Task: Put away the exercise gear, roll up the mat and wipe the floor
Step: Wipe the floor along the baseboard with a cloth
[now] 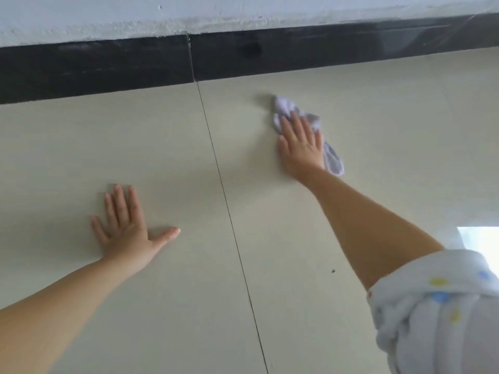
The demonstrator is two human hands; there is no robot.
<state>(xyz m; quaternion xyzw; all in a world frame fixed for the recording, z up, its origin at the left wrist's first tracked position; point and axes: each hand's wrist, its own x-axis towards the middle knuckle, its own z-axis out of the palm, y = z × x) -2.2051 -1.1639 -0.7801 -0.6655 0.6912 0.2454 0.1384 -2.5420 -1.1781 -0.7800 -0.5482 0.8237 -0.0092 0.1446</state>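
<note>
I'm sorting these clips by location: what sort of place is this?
Probably an indoor room at floor level, beside a wall: pale floor tiles with a grout line, a black skirting board and a painted wall.

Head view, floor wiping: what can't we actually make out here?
- Cloth: the middle is hidden under the right hand, so its full shape is unknown.
- Mat and exercise gear: not in frame.
- Dark speck on the floor: too small to identify.
- Left hand: palm side hidden; it lies flat on the tile.
- Sleeve: cut off by the right edge.
</note>
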